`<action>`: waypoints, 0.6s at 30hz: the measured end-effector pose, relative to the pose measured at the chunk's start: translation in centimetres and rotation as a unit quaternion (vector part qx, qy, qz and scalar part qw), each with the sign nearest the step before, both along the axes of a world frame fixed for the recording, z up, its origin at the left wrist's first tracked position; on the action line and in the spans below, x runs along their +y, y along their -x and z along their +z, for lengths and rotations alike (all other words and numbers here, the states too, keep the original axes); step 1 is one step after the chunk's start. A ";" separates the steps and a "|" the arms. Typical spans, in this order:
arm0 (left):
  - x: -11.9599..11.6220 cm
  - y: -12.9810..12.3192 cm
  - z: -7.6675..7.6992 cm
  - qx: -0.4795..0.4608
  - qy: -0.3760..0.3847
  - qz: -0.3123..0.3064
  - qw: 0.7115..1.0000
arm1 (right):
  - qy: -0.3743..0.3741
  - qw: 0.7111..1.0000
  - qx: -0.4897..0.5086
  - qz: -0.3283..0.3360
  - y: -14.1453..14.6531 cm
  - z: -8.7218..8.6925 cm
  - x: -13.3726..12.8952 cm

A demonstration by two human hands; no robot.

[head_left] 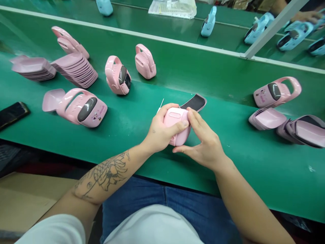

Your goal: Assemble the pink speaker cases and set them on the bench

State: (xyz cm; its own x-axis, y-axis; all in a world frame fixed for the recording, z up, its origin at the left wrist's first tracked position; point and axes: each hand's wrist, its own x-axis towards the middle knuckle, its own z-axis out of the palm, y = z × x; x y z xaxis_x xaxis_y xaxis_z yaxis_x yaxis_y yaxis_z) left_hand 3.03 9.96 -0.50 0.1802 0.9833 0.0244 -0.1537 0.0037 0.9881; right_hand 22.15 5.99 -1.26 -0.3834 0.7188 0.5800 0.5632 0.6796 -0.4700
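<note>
Pink cases (81,110) (stacked shells (74,69) too) dot the green bench (142,125).

We're in a factory assembly workshop: a long green assembly bench (162,78) lined with pink plastic housings (81,109) and stacked shells (74,67), and beyond it a second line with blue housings (294,35) and a co-worker's hand (307,16).

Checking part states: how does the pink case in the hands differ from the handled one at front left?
The held pink case is gripped by the left hand and right hand; the handled pink case lies on the bench. Only the handled one shows a dark window and cartoon print. Both are pink.
</note>
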 end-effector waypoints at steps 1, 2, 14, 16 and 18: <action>0.1 0.0 -0.1 -0.005 0.010 0.002 1.000 | 0.018 1.000 0.003 0.007 -0.2 0.1 0.1; 0.2 0.0 -0.2 -0.011 0.019 0.001 1.000 | 0.035 0.999 0.007 0.012 -0.3 0.2 0.2; -0.5 0.0 -0.2 -0.040 0.025 0.001 0.999 | 0.037 0.999 0.012 0.002 0.8 0.5 -0.6; -0.5 0.0 -0.1 -0.034 0.023 0.005 0.999 | 0.035 0.999 0.022 0.011 0.8 0.5 -0.5; -0.4 0.0 0.0 -0.036 0.023 0.005 0.999 | 0.042 0.998 0.035 0.020 0.6 0.4 -0.2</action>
State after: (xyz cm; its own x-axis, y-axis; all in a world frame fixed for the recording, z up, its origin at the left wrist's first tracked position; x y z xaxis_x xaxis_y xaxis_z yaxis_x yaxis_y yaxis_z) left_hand 3.00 9.56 -0.48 0.1695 0.9855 -0.0083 -0.2252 0.0470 0.9732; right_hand 21.60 5.74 -0.81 -0.3731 0.7507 0.5452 0.5001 0.6577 -0.5634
